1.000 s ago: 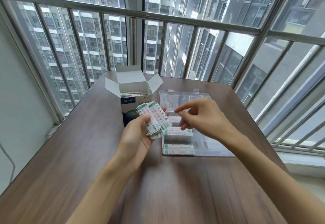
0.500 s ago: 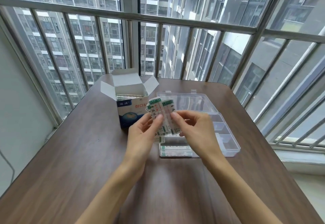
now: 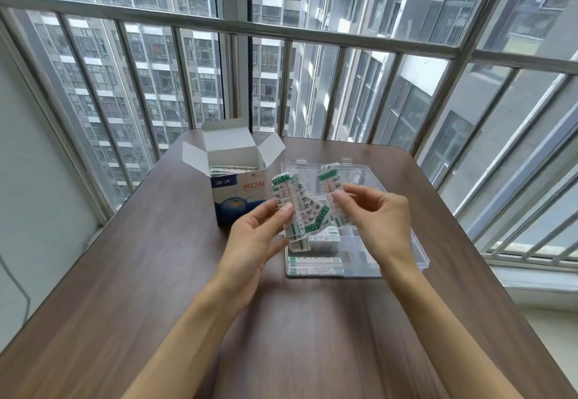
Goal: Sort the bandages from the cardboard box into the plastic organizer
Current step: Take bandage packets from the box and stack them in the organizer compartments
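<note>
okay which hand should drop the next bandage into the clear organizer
Probably the right hand. It already pinches a single bandage strip directly above the plastic organizer, while the left hand grips the remaining stack nearer the cardboard box.

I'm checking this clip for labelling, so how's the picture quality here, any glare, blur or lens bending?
Head view: soft daylight from the windows, faint shadows on the table; wide-angle lens bows the window bars; clear plastic organizer is low-contrast; print on the bandages in the left hand and right hand is too soft to read.
</note>
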Available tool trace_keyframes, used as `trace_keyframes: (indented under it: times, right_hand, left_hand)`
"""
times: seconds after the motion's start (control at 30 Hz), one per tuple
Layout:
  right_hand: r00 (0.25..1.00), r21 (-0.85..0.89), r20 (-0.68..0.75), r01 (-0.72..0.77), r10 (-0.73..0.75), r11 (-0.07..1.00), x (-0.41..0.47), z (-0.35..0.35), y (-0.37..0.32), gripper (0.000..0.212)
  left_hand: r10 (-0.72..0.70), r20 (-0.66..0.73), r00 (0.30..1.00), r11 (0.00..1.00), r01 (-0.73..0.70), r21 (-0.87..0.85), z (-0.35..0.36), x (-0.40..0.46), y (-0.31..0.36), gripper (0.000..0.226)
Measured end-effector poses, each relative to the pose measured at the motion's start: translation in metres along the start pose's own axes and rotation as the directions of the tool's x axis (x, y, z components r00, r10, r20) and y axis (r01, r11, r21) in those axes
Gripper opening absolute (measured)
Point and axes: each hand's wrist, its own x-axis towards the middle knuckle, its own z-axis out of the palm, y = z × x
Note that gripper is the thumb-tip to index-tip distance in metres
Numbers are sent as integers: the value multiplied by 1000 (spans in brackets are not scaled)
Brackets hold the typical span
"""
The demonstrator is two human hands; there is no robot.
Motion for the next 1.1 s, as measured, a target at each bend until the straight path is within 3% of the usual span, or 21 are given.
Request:
trace_keyframes:
  times: [0.1, 0.3, 0.33, 0.4, 0.47, 0.63, 0.7, 0.73, 0.8, 0.87, 0.9, 1.0, 1.03, 1.1]
  right_hand:
    - [985, 27, 166, 36, -40, 999, -6, 6, -4, 11]
    - [895, 143, 393, -288, 213, 947, -16, 19, -8, 28]
    - [901, 120, 387, -258, 194, 959, -18, 21, -7, 25]
    - [941, -59, 331, -61, 77, 996, -22, 27, -4, 16]
    - [955, -148, 297, 65, -18, 987, -27, 31, 0, 19]
    - [956, -87, 293, 17, 10, 996, -29, 34, 0, 18]
    - [922, 63, 366, -157, 123, 986, -24, 30, -2, 17]
    - [864, 185, 453, -333, 221, 925, -19, 25, -4, 20]
    - [663, 354, 650, -696, 370, 624, -4, 11, -7, 24]
    - [492, 373, 788, -860, 372, 348, 8, -2, -5, 38]
    - [457, 359, 818, -880, 350, 310, 12, -8, -2, 45]
    - [423, 284, 841, -876, 338, 389, 15, -18, 0, 50]
    - [458, 261, 814, -838, 358, 479, 16, -20, 0, 47]
    - [625, 154, 681, -631, 381, 760, 21, -23, 0, 35]
  left_hand:
    - [35, -57, 998, 997, -31, 71, 0, 1, -3, 34]
    - [114, -180, 977, 990, -96, 102, 1, 1, -5, 27]
    - [126, -204, 971, 989, -105, 108, 1, 2, -5, 28]
    - [131, -240, 962, 988, -107, 109, 0, 2, -6, 34]
    - [115, -256, 960, 991, -92, 102, 0, 1, -6, 35]
    - [111, -297, 948, 987, -71, 144, 1, -1, -4, 21]
    - [99, -267, 959, 987, -61, 147, 2, -2, -2, 28]
    - [96, -244, 965, 986, -59, 155, 4, -4, 0, 34]
    - [100, -224, 969, 982, -60, 178, 6, -7, 5, 35]
    - [87, -245, 966, 981, -41, 190, 6, -8, 10, 33]
    - [61, -253, 966, 981, -12, 192, 5, -7, 12, 35]
    - [-66, -186, 980, 970, 107, 218, 3, -2, 18, 45]
    - [-103, -149, 984, 958, 138, 251, 4, 0, 22, 46]
    - [-104, -92, 990, 925, 130, 358, 7, 3, 29, 40]
